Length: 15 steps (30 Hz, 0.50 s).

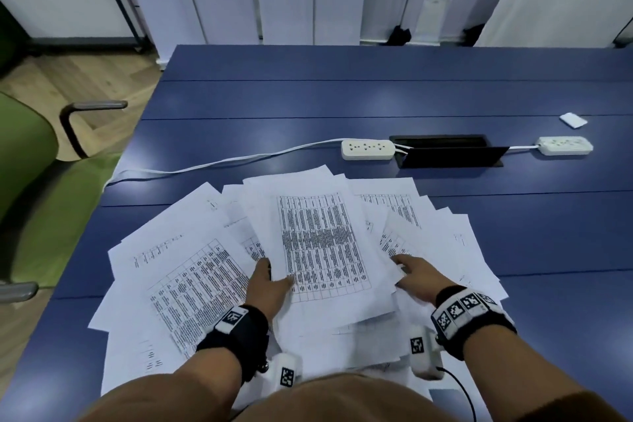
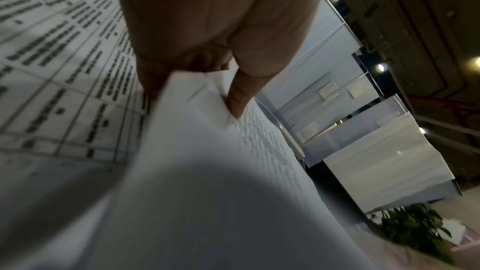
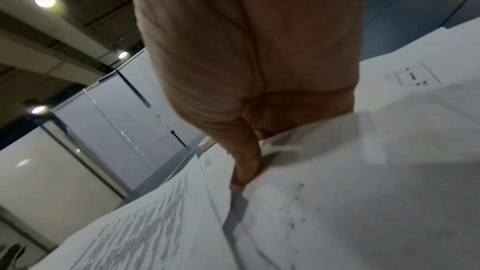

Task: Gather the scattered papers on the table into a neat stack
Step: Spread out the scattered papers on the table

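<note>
Your left hand [image 1: 265, 284] pinches the top sheet [image 1: 322, 243] while your right hand [image 1: 416, 276] slides, fingers hidden, under papers [image 1: 191, 271] fanned across the worktop [image 1: 342, 96]; gathering seems underway, so sweep outlying pages inward next.

**Both hands forward, each with a grip on a sheet edge**

The left hand [image 1: 265, 284] reaches forward from a banded wrist, thumb lying on top of a sheet's near edge and fingers tucked beneath it, pinching. The right hand [image 1: 416, 279] stretches forward and inward, palm down, thumb [image 3: 246, 163] pressed on top and fingers slipped under a sheet edge. Both forearms angle in from the body, wrists carrying marker-tagged bands.
</note>
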Each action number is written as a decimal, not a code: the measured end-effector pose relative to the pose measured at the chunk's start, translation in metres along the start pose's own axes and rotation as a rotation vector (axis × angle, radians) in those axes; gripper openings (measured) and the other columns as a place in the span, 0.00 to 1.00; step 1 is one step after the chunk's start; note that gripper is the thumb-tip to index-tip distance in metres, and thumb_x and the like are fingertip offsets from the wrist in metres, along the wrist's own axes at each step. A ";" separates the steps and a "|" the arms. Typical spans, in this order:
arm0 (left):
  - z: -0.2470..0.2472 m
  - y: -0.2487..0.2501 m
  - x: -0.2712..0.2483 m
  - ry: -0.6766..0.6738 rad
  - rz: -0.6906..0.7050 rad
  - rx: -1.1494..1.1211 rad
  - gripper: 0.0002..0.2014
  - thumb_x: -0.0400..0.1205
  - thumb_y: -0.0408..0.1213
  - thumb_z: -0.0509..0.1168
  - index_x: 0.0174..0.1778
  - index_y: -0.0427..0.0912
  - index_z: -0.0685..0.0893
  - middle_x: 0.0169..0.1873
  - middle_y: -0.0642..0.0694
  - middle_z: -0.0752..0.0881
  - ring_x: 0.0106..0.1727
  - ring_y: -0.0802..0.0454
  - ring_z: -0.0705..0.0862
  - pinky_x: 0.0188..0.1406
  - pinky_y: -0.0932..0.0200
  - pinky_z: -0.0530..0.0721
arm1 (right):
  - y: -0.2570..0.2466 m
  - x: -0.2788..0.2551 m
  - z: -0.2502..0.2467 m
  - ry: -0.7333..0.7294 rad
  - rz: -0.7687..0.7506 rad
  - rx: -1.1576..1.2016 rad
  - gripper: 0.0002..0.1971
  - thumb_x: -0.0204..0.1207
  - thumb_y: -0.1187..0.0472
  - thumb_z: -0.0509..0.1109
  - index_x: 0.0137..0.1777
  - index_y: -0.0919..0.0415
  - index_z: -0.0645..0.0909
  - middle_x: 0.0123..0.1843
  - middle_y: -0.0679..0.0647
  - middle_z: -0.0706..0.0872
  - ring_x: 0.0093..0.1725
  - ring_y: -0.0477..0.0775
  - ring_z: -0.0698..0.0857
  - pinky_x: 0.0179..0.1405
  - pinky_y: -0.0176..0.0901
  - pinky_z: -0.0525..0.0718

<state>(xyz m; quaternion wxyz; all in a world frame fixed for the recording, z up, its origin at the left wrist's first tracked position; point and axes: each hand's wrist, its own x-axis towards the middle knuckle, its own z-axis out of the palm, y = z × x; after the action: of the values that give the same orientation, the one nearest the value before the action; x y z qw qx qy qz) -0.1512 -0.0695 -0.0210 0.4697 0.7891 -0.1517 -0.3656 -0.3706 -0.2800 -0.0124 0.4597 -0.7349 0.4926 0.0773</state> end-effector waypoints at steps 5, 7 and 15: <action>-0.036 -0.013 0.021 0.212 -0.006 -0.071 0.23 0.79 0.29 0.71 0.69 0.37 0.72 0.66 0.40 0.81 0.67 0.40 0.80 0.71 0.37 0.76 | 0.013 0.002 -0.019 0.401 0.077 0.014 0.16 0.78 0.69 0.65 0.65 0.68 0.82 0.65 0.65 0.85 0.64 0.64 0.82 0.65 0.46 0.75; -0.058 -0.021 0.025 0.292 -0.047 -0.048 0.31 0.78 0.27 0.71 0.76 0.37 0.66 0.71 0.42 0.75 0.73 0.42 0.74 0.76 0.38 0.70 | 0.017 0.000 -0.026 0.498 0.153 0.077 0.15 0.77 0.70 0.62 0.61 0.69 0.83 0.63 0.67 0.85 0.62 0.67 0.82 0.61 0.49 0.76; -0.109 -0.067 0.016 0.505 -0.300 0.028 0.21 0.72 0.26 0.73 0.60 0.26 0.77 0.55 0.28 0.85 0.58 0.33 0.84 0.59 0.46 0.80 | 0.042 -0.011 -0.013 0.394 0.407 0.113 0.17 0.81 0.61 0.60 0.65 0.62 0.83 0.63 0.57 0.87 0.64 0.56 0.84 0.61 0.40 0.81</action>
<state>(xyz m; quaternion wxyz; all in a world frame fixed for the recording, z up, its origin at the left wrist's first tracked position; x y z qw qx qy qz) -0.0682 0.0245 -0.0537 0.4226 0.8750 0.0833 -0.2210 -0.4138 -0.2862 -0.0240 0.3702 -0.5950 0.7134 -0.0039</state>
